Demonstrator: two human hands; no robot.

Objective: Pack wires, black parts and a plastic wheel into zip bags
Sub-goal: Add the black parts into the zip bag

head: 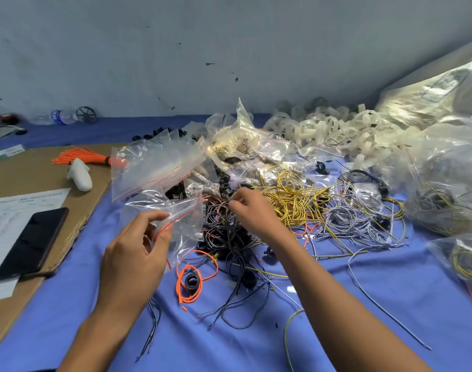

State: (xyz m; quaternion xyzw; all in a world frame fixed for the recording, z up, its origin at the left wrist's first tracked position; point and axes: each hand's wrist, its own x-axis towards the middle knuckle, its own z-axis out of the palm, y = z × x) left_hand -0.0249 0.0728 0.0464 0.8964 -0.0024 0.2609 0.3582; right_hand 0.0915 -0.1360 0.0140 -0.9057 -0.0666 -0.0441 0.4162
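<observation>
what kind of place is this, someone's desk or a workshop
Probably a small parts-packing bench: wires heaped on a blue-covered table, a stack of empty zip bags, a mound of translucent plastic wheels. The left hand holds a zip bag; the right hand pinches dark wires.

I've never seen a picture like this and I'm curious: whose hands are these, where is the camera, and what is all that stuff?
There is no machine here, just a person working with two bare hands. The camera sits on the person's head and looks down, so you see what they see. The left hand pinches a clear zip bag near its red strip. The right hand reaches into a tangle of dark wires and seems to pinch one. On the blue cloth lie yellow wires, grey wires and an orange wire. Behind are more bags and a heap of white wheels. On the left, a phone rests on paper and cardboard.
</observation>
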